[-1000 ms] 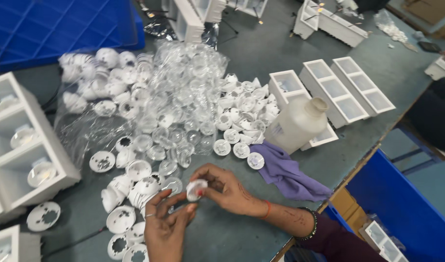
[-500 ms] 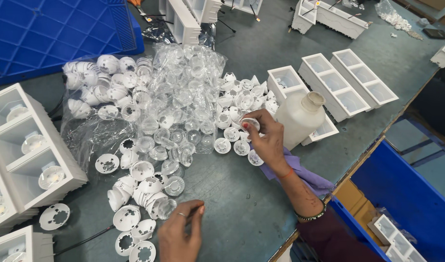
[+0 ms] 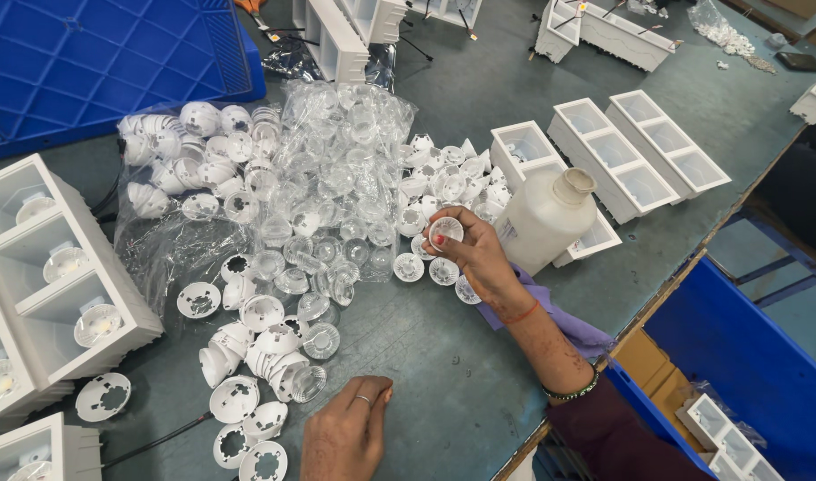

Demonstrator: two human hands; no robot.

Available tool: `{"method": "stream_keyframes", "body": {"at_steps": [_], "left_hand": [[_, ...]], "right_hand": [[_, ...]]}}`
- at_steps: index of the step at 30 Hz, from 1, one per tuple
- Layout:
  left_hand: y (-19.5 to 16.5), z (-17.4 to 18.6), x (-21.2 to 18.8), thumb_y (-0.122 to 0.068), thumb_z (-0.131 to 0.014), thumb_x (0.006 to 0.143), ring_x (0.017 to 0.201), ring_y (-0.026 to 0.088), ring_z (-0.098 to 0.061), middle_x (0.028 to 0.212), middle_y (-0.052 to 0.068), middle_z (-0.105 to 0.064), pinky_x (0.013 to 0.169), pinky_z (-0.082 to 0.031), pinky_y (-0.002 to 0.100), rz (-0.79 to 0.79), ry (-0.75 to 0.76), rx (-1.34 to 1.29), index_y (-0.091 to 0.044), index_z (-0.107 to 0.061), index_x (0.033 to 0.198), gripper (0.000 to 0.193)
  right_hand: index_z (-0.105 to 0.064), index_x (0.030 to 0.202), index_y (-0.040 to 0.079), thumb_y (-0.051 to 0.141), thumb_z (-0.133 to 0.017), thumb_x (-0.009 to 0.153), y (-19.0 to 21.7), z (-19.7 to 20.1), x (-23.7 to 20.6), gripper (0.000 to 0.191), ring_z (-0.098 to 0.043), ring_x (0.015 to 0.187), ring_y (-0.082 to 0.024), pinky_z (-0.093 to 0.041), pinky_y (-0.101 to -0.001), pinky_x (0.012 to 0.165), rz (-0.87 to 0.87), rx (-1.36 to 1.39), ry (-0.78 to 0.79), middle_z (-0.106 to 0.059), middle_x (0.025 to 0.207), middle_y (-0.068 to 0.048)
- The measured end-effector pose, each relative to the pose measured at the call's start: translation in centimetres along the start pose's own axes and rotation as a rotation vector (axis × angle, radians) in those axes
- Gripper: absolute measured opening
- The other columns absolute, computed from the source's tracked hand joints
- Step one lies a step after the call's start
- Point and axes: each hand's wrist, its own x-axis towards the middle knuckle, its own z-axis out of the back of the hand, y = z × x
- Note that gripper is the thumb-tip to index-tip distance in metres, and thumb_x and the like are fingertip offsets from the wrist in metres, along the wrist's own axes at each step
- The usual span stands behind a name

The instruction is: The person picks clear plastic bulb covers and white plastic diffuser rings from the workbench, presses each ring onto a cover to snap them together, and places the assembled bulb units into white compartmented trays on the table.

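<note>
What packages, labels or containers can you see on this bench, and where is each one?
Clear plastic bag: centre, crumpled, full of clear lenses.
White plastic bottle: beside the right hand, open neck, small label, print unreadable.
Blue crate: top left, ribbed.
No screens.

Your left hand (image 3: 347, 434) runs off the bottom edge at the wrist, and its palm faces down, so you cannot tell whether anything lies under it. Your right hand (image 3: 473, 256) covers part of the small white cap (image 3: 445, 232) it pinches and the caps beneath it. The purple cloth (image 3: 564, 319) lies partly under your forearm. The white tray (image 3: 60, 285) at the table's left edge is cut off. Lenses inside the clear bag (image 3: 336, 178) blur together, beyond counting.
</note>
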Motion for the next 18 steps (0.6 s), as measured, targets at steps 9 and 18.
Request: {"method": "stream_keyframes", "body": {"at_steps": [9,18], "left_hand": [[-0.3,0.0,0.1,-0.016,-0.069,0.089,0.068,0.024,-0.075,0.092,0.000,-0.076,0.057,-0.058,0.040,0.013,0.022,0.017,-0.013,-0.073,0.095,0.008],[-0.5,0.4,0.2,-0.017,-0.069,0.090,0.068,0.022,-0.076,0.093,-0.001,-0.076,0.057,-0.059,0.039,0.048,0.050,0.021,-0.013,-0.073,0.096,0.009]], "right_hand": [[-0.059,0.124,0.002,0.003,-0.068,0.097,-0.2,1.1,0.0,0.028,-0.070,0.094,-0.018,-0.059,-0.0301,0.087,0.032,0.102,-0.031,-0.068,0.109,-0.013],[-0.052,0.140,-0.001,0.013,-0.048,0.107,1.2,0.3,0.3,0.036,-0.070,0.103,-0.019,-0.059,-0.0252,0.092,-0.126,0.276,-0.021,-0.065,0.126,-0.020]]}}
